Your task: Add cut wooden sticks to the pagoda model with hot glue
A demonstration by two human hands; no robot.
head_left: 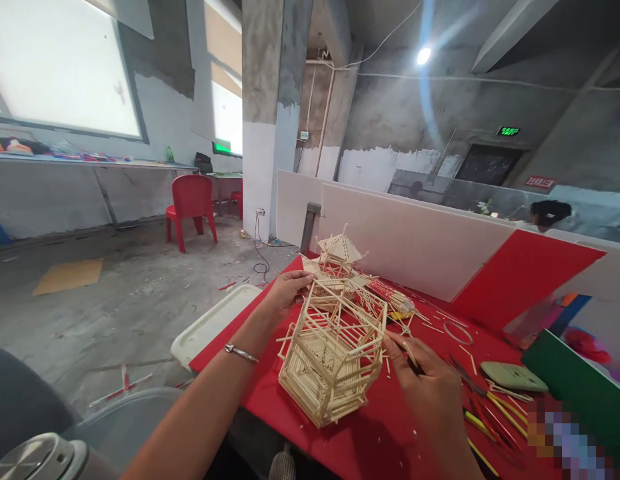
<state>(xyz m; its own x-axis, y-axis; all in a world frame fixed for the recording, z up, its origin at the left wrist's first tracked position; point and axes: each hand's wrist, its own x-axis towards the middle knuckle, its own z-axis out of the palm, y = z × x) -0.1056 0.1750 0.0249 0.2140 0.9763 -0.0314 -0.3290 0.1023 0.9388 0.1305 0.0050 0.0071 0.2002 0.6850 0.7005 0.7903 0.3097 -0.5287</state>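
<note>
- pinched a hexagonal stick-lattice model [313,383] by its upper left corner with the left hand [289,288]
- pinched its right edge with the right hand [433,380], and clasped a slim tool [413,358], kind unclear
- held it over the red tabletop [355,450], before a pagoda-roofed stick model [340,250]
- left yellow-handled pliers [507,410] beside the right hand
</note>
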